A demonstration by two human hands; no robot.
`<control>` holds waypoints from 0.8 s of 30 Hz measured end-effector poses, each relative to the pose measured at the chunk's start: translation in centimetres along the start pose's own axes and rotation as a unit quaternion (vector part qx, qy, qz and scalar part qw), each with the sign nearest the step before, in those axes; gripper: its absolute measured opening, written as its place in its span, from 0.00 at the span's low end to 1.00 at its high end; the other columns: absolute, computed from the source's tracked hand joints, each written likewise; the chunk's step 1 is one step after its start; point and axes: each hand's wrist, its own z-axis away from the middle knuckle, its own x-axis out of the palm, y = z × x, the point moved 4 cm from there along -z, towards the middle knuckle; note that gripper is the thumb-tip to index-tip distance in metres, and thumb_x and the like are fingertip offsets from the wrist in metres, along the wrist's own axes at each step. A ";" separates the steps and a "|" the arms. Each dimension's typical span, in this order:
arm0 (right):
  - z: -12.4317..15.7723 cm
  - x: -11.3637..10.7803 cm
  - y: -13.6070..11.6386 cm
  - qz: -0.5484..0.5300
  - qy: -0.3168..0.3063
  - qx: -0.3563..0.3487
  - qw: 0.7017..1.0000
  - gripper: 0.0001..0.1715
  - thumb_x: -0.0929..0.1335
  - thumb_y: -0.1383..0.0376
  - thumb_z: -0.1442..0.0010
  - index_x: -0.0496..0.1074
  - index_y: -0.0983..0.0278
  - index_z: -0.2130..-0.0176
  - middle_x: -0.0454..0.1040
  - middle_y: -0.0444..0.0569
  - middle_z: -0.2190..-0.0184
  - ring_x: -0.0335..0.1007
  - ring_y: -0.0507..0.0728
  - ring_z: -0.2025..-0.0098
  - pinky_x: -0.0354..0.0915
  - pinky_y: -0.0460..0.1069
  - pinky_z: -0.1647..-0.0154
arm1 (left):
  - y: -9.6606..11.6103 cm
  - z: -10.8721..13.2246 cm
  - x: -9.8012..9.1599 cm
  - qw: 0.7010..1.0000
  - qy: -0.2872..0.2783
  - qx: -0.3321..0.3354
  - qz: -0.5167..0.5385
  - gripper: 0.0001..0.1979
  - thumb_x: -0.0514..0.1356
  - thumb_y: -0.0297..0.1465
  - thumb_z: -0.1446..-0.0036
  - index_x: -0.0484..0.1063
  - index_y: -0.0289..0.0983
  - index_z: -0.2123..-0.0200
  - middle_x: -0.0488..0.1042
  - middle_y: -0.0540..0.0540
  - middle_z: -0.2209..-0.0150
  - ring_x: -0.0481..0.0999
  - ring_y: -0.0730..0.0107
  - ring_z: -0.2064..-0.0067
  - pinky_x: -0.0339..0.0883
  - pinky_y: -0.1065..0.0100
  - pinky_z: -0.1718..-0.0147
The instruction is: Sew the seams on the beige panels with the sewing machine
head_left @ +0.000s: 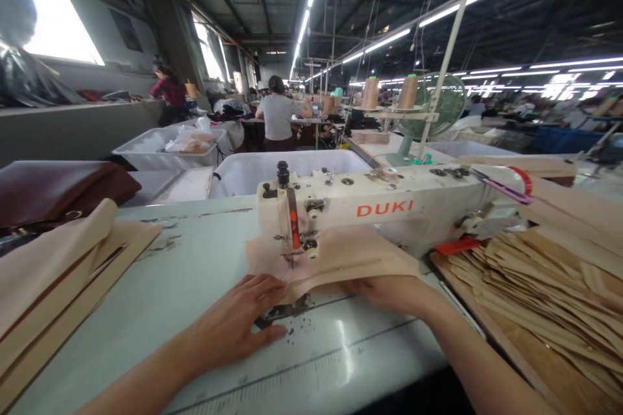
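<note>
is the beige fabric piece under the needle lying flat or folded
Folded, it seems: the beige fabric piece shows an overlapping layer with a raised edge beside the sewing machine, held by the left hand and right hand.

Left arm: came in bare from the lower left, forearm angled up and to the right.
Left hand (238, 324): lay palm down, flat, fingers stretched forward and slightly spread, thumb tucked out along the lower edge.
Right arm: ran in bare from the lower right corner, forearm slanting up and left.
Right hand (384, 292): sat palm down, fingers pointing left, their tips hidden from view.
Spacing: both hands level, near each other, not touching.
</note>
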 end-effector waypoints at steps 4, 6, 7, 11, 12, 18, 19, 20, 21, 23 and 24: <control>4.1 0.9 -3.2 -0.012 0.003 0.062 0.998 0.30 0.54 0.56 0.28 0.76 0.62 0.67 0.77 0.47 0.77 0.76 0.57 0.70 0.69 0.50 0.62 | -0.1 0.2 0.9 1.000 0.022 -0.011 -0.017 0.30 0.56 0.50 0.36 0.62 0.43 0.36 0.67 0.42 0.39 0.66 0.52 0.39 0.59 0.51 0.39; 4.2 3.4 -5.2 0.012 0.052 0.012 0.998 0.22 0.57 0.57 0.30 0.75 0.62 0.53 0.79 0.52 0.59 0.75 0.61 0.55 0.68 0.56 0.51 | -0.1 0.4 1.3 0.999 0.040 -0.020 -0.028 0.31 0.57 0.51 0.37 0.63 0.42 0.36 0.67 0.42 0.39 0.66 0.51 0.39 0.60 0.50 0.39; 3.8 5.0 -5.7 0.036 0.061 -0.014 0.997 0.22 0.59 0.57 0.30 0.71 0.63 0.45 0.75 0.54 0.47 0.70 0.64 0.45 0.64 0.60 0.44 | 0.0 0.4 1.4 0.998 0.046 -0.023 -0.034 0.32 0.57 0.51 0.37 0.63 0.42 0.36 0.67 0.42 0.39 0.67 0.50 0.39 0.60 0.49 0.39; 0.6 9.5 -3.6 0.096 0.013 0.004 0.995 0.29 0.57 0.56 0.28 0.58 0.64 0.33 0.56 0.55 0.33 0.48 0.69 0.31 0.44 0.74 0.35 | 0.5 0.3 1.5 0.997 0.051 -0.028 -0.046 0.31 0.55 0.52 0.36 0.62 0.42 0.36 0.67 0.41 0.39 0.67 0.50 0.39 0.57 0.45 0.38; -0.1 9.9 -2.7 0.097 -0.003 0.012 0.995 0.29 0.56 0.56 0.28 0.57 0.63 0.33 0.55 0.54 0.32 0.47 0.68 0.30 0.43 0.75 0.35 | 0.6 0.2 1.5 0.997 0.056 -0.030 -0.044 0.31 0.55 0.51 0.36 0.63 0.41 0.37 0.68 0.41 0.39 0.67 0.50 0.40 0.58 0.45 0.38; -1.6 9.9 0.1 0.111 -0.057 -0.002 0.992 0.29 0.56 0.58 0.28 0.55 0.61 0.32 0.53 0.52 0.32 0.44 0.66 0.29 0.42 0.77 0.36 | 0.8 -0.5 2.4 0.994 0.086 -0.061 -0.035 0.27 0.53 0.45 0.33 0.62 0.37 0.37 0.65 0.39 0.38 0.66 0.51 0.39 0.64 0.50 0.40; -1.3 9.6 0.1 0.114 -0.064 -0.006 0.991 0.30 0.58 0.58 0.29 0.55 0.63 0.32 0.52 0.53 0.31 0.45 0.66 0.29 0.43 0.76 0.36 | 0.7 -0.5 2.5 0.993 0.092 -0.066 -0.034 0.27 0.53 0.45 0.33 0.61 0.37 0.37 0.63 0.38 0.37 0.65 0.50 0.38 0.64 0.50 0.40; -1.0 9.0 -0.2 0.120 -0.072 -0.012 0.990 0.30 0.60 0.59 0.30 0.56 0.64 0.32 0.52 0.54 0.32 0.46 0.67 0.30 0.45 0.75 0.36 | 0.7 -0.6 2.7 0.992 0.097 -0.069 -0.032 0.28 0.53 0.45 0.33 0.60 0.37 0.36 0.62 0.38 0.36 0.64 0.50 0.37 0.63 0.50 0.40; -0.6 8.1 -0.6 0.125 -0.078 -0.020 0.989 0.30 0.63 0.60 0.31 0.58 0.65 0.34 0.55 0.56 0.32 0.49 0.68 0.31 0.48 0.74 0.36 | 0.6 -0.6 2.8 0.992 0.101 -0.072 -0.031 0.28 0.54 0.46 0.33 0.60 0.38 0.36 0.61 0.39 0.35 0.63 0.50 0.36 0.63 0.50 0.39; 0.0 4.6 -2.3 0.134 -0.070 -0.041 0.988 0.24 0.66 0.64 0.34 0.69 0.65 0.40 0.66 0.57 0.39 0.63 0.67 0.38 0.60 0.66 0.39 | 0.4 -0.6 3.0 0.992 0.102 -0.075 -0.030 0.30 0.54 0.47 0.34 0.58 0.39 0.34 0.60 0.40 0.34 0.61 0.50 0.35 0.61 0.50 0.38; 0.0 2.1 -3.5 0.135 -0.045 -0.053 0.988 0.18 0.67 0.65 0.34 0.74 0.64 0.46 0.73 0.56 0.46 0.71 0.64 0.45 0.67 0.61 0.44 | 0.2 -0.6 3.1 0.992 0.097 -0.076 -0.030 0.31 0.54 0.48 0.34 0.57 0.39 0.34 0.59 0.40 0.34 0.60 0.49 0.34 0.60 0.49 0.38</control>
